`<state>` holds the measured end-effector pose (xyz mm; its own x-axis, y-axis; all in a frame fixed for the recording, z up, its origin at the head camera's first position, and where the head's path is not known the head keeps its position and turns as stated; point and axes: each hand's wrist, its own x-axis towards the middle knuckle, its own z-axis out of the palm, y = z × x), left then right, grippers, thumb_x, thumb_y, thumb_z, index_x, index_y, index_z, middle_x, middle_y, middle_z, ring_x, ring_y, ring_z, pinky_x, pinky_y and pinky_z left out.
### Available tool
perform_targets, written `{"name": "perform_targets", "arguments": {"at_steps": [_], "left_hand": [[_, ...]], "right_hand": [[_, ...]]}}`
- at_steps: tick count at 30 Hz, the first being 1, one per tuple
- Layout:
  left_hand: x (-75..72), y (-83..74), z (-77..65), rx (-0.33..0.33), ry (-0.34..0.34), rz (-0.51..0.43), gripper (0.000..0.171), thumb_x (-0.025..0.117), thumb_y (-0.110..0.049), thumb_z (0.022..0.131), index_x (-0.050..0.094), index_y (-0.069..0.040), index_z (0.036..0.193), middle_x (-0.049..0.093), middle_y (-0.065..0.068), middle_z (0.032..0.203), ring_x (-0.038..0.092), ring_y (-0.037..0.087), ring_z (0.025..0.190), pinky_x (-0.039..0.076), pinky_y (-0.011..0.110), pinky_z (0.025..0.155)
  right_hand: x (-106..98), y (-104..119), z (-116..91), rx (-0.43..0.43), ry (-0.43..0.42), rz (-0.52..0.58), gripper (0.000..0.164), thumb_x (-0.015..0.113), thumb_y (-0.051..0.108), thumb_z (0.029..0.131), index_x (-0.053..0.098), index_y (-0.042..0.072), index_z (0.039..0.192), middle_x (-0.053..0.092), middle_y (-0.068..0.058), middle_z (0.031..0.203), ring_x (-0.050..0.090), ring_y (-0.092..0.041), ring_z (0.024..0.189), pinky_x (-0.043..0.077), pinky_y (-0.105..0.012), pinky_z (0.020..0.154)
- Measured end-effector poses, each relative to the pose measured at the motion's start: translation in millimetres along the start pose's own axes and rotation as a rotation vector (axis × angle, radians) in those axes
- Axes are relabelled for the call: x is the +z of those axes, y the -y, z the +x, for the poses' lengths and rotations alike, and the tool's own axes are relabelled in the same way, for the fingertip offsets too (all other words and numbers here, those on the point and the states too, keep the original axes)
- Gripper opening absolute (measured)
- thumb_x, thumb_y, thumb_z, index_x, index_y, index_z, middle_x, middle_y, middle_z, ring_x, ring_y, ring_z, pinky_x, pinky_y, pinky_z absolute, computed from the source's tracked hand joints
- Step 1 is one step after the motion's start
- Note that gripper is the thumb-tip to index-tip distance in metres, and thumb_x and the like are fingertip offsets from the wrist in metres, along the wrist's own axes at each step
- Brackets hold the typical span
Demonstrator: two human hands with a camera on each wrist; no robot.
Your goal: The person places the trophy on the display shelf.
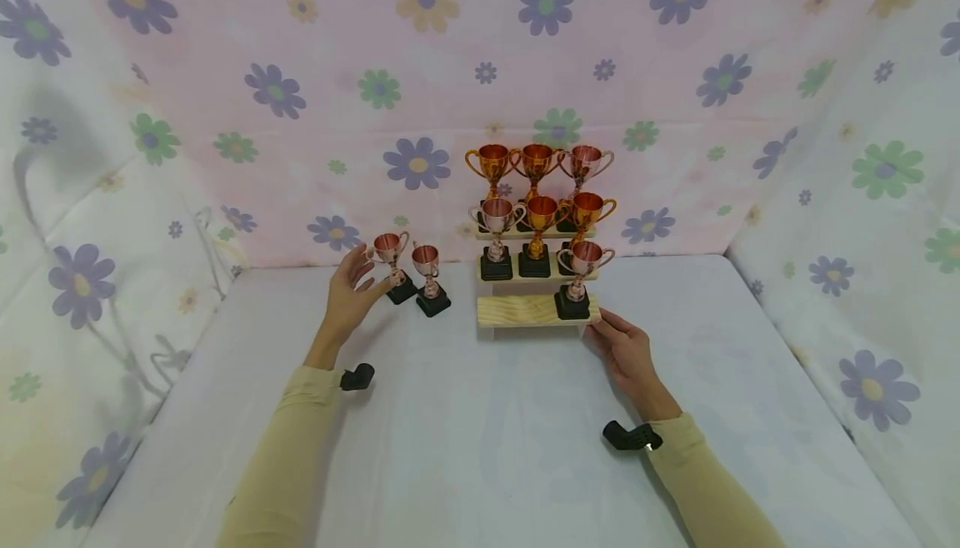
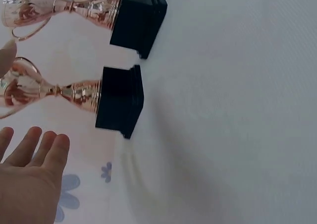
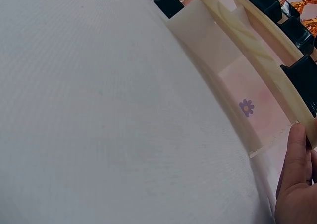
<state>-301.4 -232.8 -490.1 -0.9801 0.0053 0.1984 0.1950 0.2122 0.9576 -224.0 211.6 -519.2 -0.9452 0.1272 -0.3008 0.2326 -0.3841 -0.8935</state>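
Observation:
My left hand (image 1: 352,290) reaches around a rose-gold trophy cup (image 1: 389,250) on a black base, fingers spread on one side and thumb on the other. In the left wrist view a gap shows between the fingertips (image 2: 60,143) and that trophy (image 2: 81,96). Just right of it stands a second rose-gold trophy (image 1: 427,263). My right hand (image 1: 626,354) grips the right end of a wooden tiered shelf (image 1: 517,311) at its lowest plank. One rose-gold trophy (image 1: 582,265) stands at that plank's right end.
Gold and rose-gold trophies fill the shelf's upper two tiers, such as a gold trophy (image 1: 542,219) in the middle row. Flower-patterned cloth (image 1: 427,98) hangs at the back and sides of the white table (image 1: 465,440).

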Motion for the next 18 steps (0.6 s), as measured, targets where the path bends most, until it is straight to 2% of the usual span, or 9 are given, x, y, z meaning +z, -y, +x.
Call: {"name": "perform_targets", "arguments": {"at_steps": [5,10,14,18], "left_hand": [[15.9,-3.9,8.2,0.012,-0.126,-0.053,0.073,0.076,0.0,0.088,0.04,0.0,0.152,0.051,0.026,0.143,0.05,0.038,0.133,0.038,0.053,0.119],[29.5,-10.2,13.0,0.027,-0.207,-0.072,0.063,0.079,-0.004,0.087,0.051,0.002,0.144,0.057,0.017,0.12,0.057,0.027,0.113,0.047,0.048,0.112],[35.5,-20.4,12.3,0.046,-0.249,-0.096,0.056,0.078,0.0,0.087,0.055,0.01,0.137,0.058,0.013,0.11,0.058,0.022,0.101,0.056,0.031,0.098],[35.7,-37.0,4.7,0.087,-0.285,-0.099,0.05,0.076,0.004,0.087,0.056,0.016,0.131,0.059,0.016,0.105,0.06,0.02,0.094,0.056,0.015,0.083]], "right_hand": [[-0.3,0.0,0.9,0.001,-0.003,0.012,0.054,0.059,0.004,0.102,0.039,-0.009,0.151,0.065,0.005,0.109,0.068,-0.002,0.097,0.056,-0.019,0.095],[-1.5,-0.8,1.7,-0.008,-0.019,0.015,0.053,0.059,0.003,0.102,0.04,-0.009,0.15,0.067,0.007,0.106,0.068,-0.003,0.098,0.057,-0.019,0.093],[-1.6,-1.2,1.7,-0.006,-0.02,0.005,0.053,0.059,0.004,0.102,0.04,-0.008,0.15,0.066,0.006,0.109,0.068,-0.004,0.101,0.057,-0.019,0.093],[-0.7,-1.1,1.7,0.003,-0.014,-0.003,0.054,0.06,0.005,0.102,0.04,-0.007,0.151,0.064,0.004,0.113,0.067,-0.004,0.102,0.056,-0.019,0.095]]}}
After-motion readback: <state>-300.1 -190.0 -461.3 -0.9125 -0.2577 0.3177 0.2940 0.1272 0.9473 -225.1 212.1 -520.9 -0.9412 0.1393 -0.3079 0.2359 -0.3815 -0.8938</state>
